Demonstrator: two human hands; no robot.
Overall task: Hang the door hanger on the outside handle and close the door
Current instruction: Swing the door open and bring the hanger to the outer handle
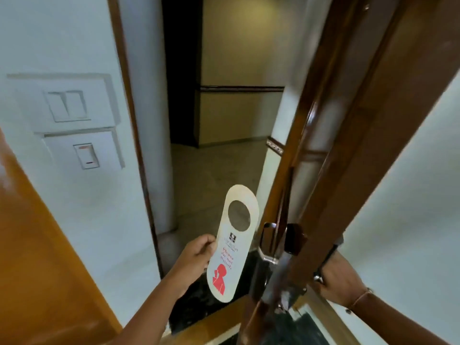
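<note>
The left hand's fingers (210,241) pinch the door hanger (230,247) by its long edge near the middle, leaving the round hole at the top free, presumably so it can be slipped over a handle. The card stands nearly upright in the open doorway, just beside the outside handle (267,241) and apart from it. The right hand (338,278) is clenched around the inside handle (329,257), seemingly to steady the door (368,120), which stands ajar, edge toward the camera. The left hand (196,255) reaches out from the room side, toward the corridor beyond.
</note>
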